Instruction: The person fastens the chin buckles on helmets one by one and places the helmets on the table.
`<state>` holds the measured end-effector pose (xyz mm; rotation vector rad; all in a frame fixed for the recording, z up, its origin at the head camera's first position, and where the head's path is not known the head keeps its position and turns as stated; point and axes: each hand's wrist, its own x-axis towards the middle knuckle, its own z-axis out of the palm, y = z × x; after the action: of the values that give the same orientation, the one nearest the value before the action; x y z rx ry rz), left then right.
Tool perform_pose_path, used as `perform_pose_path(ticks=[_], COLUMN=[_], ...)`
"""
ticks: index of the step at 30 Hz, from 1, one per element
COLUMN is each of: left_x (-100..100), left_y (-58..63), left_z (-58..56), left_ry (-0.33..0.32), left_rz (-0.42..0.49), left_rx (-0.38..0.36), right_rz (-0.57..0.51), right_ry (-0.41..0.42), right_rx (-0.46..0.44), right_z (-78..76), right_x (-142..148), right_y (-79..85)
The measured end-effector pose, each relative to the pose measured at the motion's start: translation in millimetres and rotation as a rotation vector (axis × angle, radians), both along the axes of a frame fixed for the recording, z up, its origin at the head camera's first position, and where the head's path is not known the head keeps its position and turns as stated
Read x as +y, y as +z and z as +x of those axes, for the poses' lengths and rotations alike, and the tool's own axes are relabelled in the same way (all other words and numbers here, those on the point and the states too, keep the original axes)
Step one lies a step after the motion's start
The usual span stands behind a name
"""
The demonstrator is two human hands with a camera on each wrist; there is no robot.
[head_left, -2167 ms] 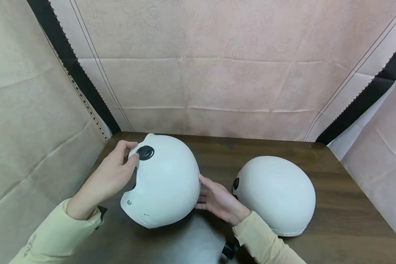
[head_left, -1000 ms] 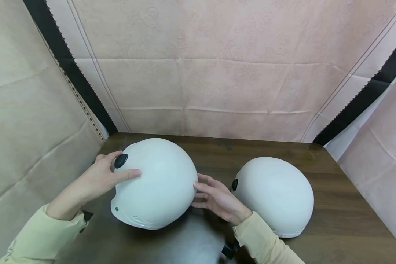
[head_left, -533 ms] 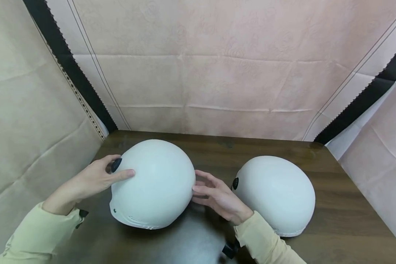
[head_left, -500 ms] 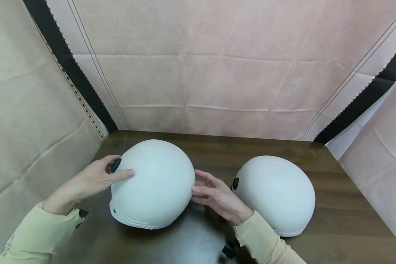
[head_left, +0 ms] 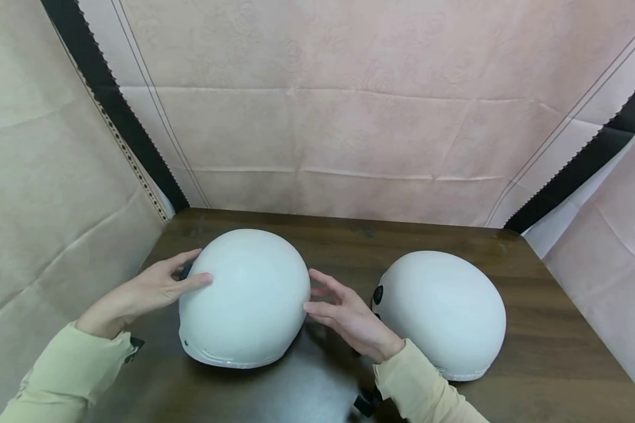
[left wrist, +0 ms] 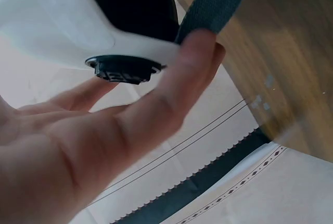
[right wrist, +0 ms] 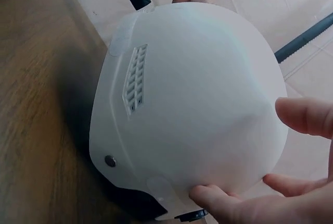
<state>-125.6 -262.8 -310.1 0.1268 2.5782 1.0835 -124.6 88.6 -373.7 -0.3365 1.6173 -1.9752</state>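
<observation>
A white helmet [head_left: 246, 299] is near the left of the table, its rounded shell toward me. My left hand [head_left: 148, 291] grips its left edge, thumb on the shell and fingers over the side by the black round fitting [left wrist: 125, 69]. In the left wrist view, a dark strap [left wrist: 216, 5] passes by the index fingertip. The fingers of my right hand [head_left: 351, 317], loosely bent, touch the shell's right side. A vent [right wrist: 136, 81] and a rivet [right wrist: 110, 160] show on the shell in the right wrist view. The helmet's inside is mostly hidden.
A second white helmet [head_left: 444, 314] with a black round fitting stands on the right, close beside my right hand. The brown wooden table [head_left: 555, 346] has pale cloth walls [head_left: 349, 129] behind it and at both sides.
The left helmet has turned, its black fitting and face opening swinging away to the left and out of sight, and has shifted slightly left. Both hands moved with it; the other helmet stayed.
</observation>
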Motion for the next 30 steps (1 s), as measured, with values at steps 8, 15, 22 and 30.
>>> perform_pose_path(ticks=[8, 15, 22, 30], left_x=[-3.4, -8.6, -12.6, -15.2], left_y=[-8.0, -17.9, -25.2, -32.5], left_z=[-1.2, -3.0, -4.3, -7.2], left_ry=[-0.018, -0.025, -0.022, 0.009], left_rz=[0.037, 0.044, 0.092, 0.183], left_rx=[-0.050, -0.062, -0.078, -0.128], right_rz=[0.123, 0.136, 0.099, 0.134], right_ry=[-0.054, -0.088, -0.095, -0.131], right_rx=[0.066, 0.055, 0.062, 0.085], right_z=[-0.1, 0.7, 1.2, 5.2], right_x=[-4.9, -11.9, -15.5, -20.9], right_y=[-2.3, -7.7, -9.0, -6.9])
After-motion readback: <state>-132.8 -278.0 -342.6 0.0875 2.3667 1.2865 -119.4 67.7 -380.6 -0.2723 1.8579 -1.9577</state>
